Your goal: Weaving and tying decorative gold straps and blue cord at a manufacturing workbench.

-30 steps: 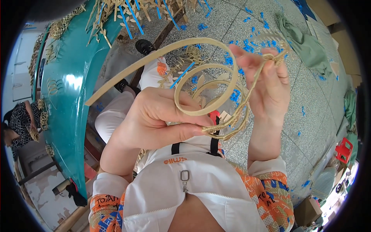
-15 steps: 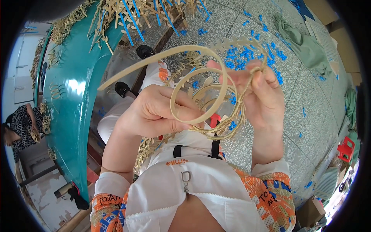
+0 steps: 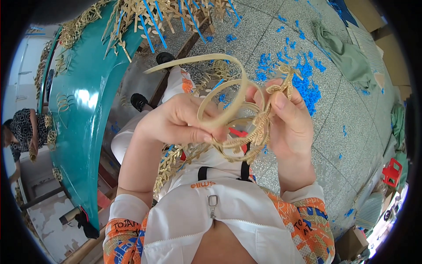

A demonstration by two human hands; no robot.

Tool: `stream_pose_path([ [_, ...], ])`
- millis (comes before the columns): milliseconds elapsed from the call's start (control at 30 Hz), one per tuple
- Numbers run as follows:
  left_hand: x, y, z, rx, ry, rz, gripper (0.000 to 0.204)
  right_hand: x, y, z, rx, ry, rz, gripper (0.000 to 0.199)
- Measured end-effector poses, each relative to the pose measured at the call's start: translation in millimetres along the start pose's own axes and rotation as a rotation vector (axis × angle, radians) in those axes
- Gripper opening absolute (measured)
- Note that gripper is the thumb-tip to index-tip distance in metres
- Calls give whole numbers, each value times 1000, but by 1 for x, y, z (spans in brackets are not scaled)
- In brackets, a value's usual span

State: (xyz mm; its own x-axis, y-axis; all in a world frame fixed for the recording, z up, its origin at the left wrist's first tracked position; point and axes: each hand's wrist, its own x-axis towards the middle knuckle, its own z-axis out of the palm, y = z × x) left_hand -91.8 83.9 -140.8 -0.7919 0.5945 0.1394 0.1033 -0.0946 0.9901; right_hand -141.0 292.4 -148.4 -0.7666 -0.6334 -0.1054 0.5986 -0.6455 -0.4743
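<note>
A tan cane strip [image 3: 211,72] is being curled into a ring above the lap, just right of the teal table [image 3: 88,110]. The coil is pinched by the left hand [image 3: 180,123], with thumb and fingers pressed together on it. A woven gold trim [image 3: 263,119] is pinched against the ring by the right hand [image 3: 290,119], fingers closed around it. The strip looks springy, so the coil could pop open if the left pinch is let loose. The trim could slip off the ring if it is squeezed too softly. Blue scraps [image 3: 303,83] are scattered on the floor beyond the table.
</note>
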Motion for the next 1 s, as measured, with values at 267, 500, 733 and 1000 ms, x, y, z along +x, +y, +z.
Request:
stream_pose_path([
  [267, -28, -29, 31, 369, 872, 68, 38, 8, 24, -2, -230, 135, -285, 17],
  [500, 15, 26, 65, 700, 864, -130, 25, 3, 44, 4, -568, 57, -422, 22],
  [733, -2, 18, 46, 577, 717, -83, 14, 11, 14, -17, -1843, -254, -968, 59],
  [1000, -14, 20, 45, 487, 644, -146, 12, 0, 12, -25, -159, -18, -160, 62],
])
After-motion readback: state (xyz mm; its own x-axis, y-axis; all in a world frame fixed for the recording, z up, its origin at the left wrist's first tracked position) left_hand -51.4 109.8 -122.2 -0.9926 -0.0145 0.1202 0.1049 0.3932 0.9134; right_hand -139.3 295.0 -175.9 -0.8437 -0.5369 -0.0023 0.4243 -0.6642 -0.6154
